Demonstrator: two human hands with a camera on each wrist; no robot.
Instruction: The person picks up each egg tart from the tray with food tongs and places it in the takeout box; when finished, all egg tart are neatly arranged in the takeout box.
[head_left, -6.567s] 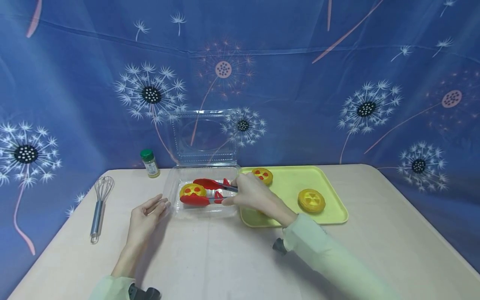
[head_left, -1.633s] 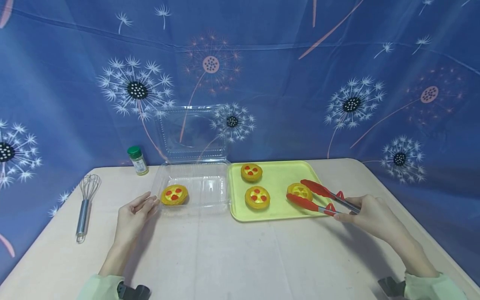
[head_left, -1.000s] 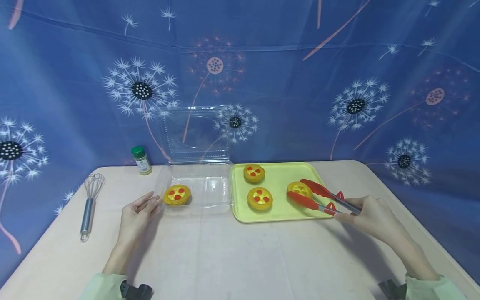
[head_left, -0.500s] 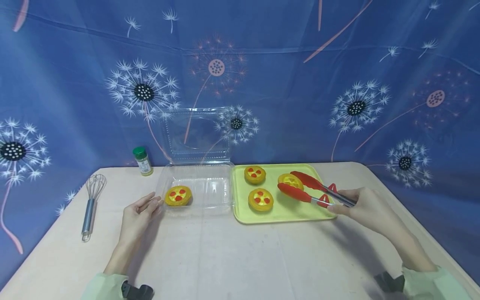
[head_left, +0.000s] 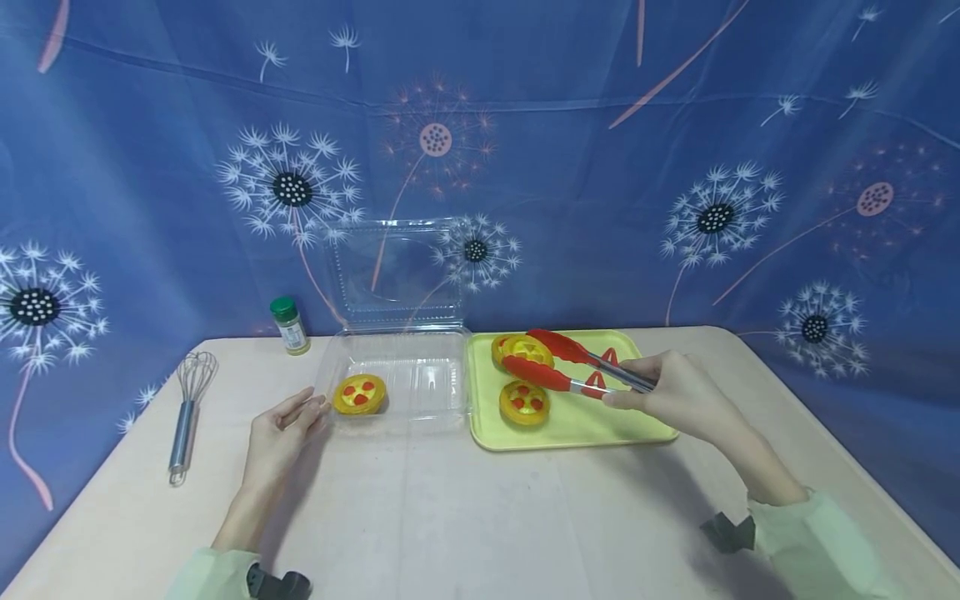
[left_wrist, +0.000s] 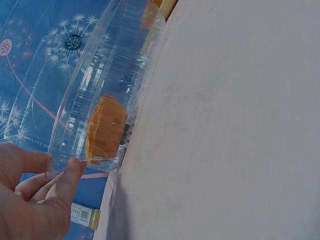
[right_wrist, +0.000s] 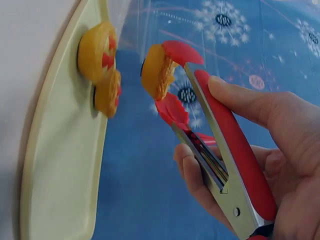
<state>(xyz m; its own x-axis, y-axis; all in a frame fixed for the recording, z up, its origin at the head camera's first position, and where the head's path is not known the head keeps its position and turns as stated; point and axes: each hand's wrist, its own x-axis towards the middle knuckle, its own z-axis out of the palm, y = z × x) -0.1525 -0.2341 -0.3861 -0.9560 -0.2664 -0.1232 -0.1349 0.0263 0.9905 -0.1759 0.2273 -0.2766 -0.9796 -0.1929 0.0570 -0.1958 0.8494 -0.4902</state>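
Note:
My right hand (head_left: 686, 393) grips red-tipped metal tongs (right_wrist: 227, 135). Between their scalloped heads is an egg tart (right_wrist: 156, 72) with a plain yellow top, raised above the yellow tray (head_left: 592, 429). In the head view it partly covers a strawberry-topped tart (head_left: 497, 350) at the tray's back left; another such tart (head_left: 524, 405) lies in front. My left hand (head_left: 279, 433) pinches the rim of a clear plastic clamshell container (left_wrist: 75, 120) at its front left corner. One strawberry-topped tart (head_left: 359, 394) sits inside, towards the left. The container's lid stands up at the back.
A whisk (head_left: 182, 435) lies at the table's left side. Behind it stands a green-capped seasoning jar (head_left: 291, 327). The tray adjoins the container's right side, and a blue dandelion-print cloth (head_left: 570, 208) hangs behind the table.
The tongs went from the container to the tray's right side, closed on the plain tart, lifted it and carried it left and back. My left hand has stayed at the container's corner.

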